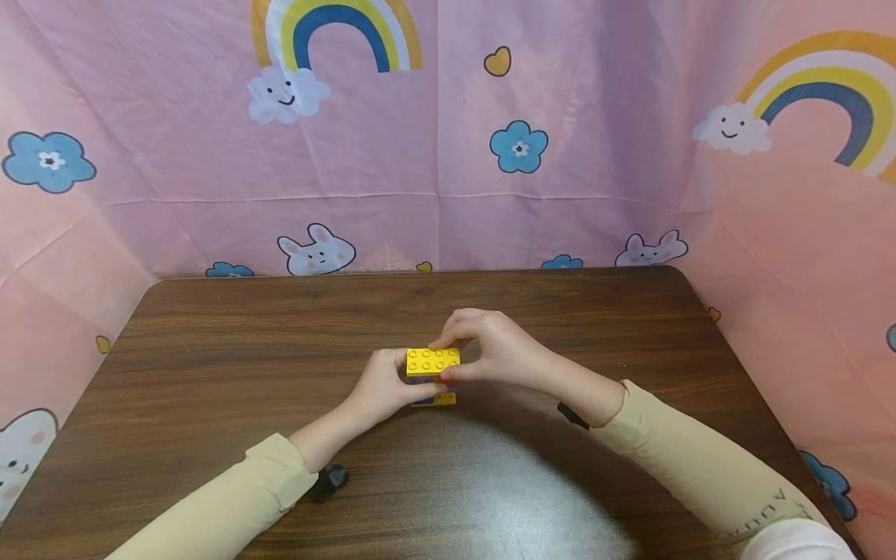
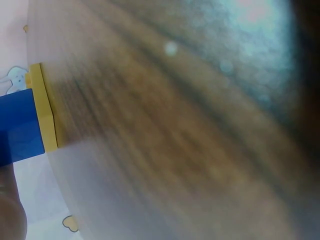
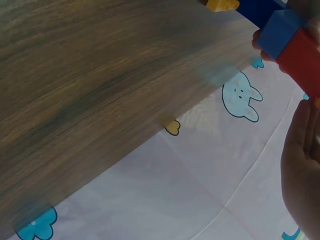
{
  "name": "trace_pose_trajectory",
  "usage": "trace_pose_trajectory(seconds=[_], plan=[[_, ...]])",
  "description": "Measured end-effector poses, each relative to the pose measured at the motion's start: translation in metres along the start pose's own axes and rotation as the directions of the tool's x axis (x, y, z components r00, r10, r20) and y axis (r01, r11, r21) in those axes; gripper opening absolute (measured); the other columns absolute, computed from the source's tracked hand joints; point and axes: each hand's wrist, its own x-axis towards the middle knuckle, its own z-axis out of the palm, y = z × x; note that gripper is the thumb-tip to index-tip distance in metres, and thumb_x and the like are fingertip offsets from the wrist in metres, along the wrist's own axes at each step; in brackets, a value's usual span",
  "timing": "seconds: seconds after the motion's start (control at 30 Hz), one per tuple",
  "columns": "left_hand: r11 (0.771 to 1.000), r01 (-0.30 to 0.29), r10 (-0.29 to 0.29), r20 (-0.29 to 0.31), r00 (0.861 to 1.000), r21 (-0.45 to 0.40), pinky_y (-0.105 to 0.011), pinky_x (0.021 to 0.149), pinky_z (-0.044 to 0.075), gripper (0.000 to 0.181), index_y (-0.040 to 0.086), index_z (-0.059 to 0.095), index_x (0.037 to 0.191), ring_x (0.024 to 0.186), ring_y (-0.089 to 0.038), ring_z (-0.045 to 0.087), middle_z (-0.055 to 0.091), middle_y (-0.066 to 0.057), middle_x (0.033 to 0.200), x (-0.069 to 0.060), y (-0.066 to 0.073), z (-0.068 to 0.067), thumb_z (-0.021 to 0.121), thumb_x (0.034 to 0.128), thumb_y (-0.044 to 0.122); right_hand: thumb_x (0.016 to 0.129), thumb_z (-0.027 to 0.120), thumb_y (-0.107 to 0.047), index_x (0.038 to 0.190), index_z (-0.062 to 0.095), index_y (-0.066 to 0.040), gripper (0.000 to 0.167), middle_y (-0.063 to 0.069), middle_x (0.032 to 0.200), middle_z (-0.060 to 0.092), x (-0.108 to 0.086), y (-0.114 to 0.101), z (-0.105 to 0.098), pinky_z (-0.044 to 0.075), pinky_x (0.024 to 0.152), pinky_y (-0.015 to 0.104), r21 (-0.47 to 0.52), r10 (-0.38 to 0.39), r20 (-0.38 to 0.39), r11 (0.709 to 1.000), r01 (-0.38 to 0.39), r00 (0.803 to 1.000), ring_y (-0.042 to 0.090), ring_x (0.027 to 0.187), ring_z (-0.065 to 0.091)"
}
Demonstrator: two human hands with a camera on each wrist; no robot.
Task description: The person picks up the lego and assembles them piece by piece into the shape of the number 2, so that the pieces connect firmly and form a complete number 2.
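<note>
A stack of toy building bricks is held above the wooden table [image 1: 231, 365] in both hands. Its top is a yellow studded brick [image 1: 432, 361], with blue and red layers below, partly covered by fingers. Another yellow brick [image 1: 445, 399] shows at the bottom. The left hand [image 1: 374, 391] grips the stack from the left, thumb across the near side. From the right, the right hand [image 1: 500, 350] pinches the top yellow brick between thumb and fingers. A blue brick [image 2: 20, 127] meets yellow in the left wrist view. The right wrist view shows a red brick [image 3: 302, 62] beside a blue one [image 3: 281, 34].
A pink patterned cloth [image 1: 392, 155] hangs behind the table and along both sides. Small black objects show at the wrists, one by the left sleeve [image 1: 330, 481] and one under the right forearm [image 1: 572, 414].
</note>
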Motion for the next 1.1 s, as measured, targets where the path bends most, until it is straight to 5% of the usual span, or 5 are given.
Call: trace_pose_trajectory(seconds=[0.23, 0.5, 1.1], plan=[[1.0, -0.001, 0.001, -0.001, 1.0, -0.001, -0.026, 0.091, 0.061, 0.032, 0.003, 0.079, 0.116, 0.105, -0.022, 0.076, 0.082, -0.01, 0.11, 0.0005, 0.0004, -0.0005, 0.089, 0.0875, 0.015, 0.082, 0.092, -0.013, 0.112, 0.083, -0.011, 0.031, -0.001, 0.1, 0.072, -0.0012, 0.0005, 0.0006, 0.065, 0.084, 0.038, 0.013, -0.017, -0.013, 1.0, 0.017, 1.0, 0.01, 0.092, 0.067], [1.0, 0.012, -0.012, -0.004, 1.0, 0.003, -0.023, 0.088, 0.06, 0.032, 0.003, 0.079, 0.115, 0.102, -0.019, 0.076, 0.082, -0.01, 0.11, 0.0008, -0.0001, -0.0002, 0.089, 0.0873, 0.016, 0.082, 0.092, -0.012, 0.112, 0.083, -0.01, 0.032, -0.002, 0.096, 0.07, -0.0007, -0.0031, -0.0003, 0.063, 0.082, 0.026, -0.061, -0.047, -0.004, 0.997, 0.047, 0.999, 0.009, 0.09, 0.069], [1.0, -0.019, 0.019, -0.018, 1.0, 0.011, -0.024, 0.089, 0.061, 0.033, 0.002, 0.079, 0.115, 0.103, -0.021, 0.077, 0.082, -0.011, 0.109, 0.0023, -0.0044, 0.0012, 0.089, 0.0857, 0.014, 0.081, 0.094, -0.016, 0.111, 0.083, -0.009, 0.032, -0.002, 0.096, 0.071, -0.003, -0.0026, 0.0046, 0.064, 0.083, 0.036, -0.132, -0.072, -0.034, 0.989, 0.067, 0.997, 0.012, 0.089, 0.068]])
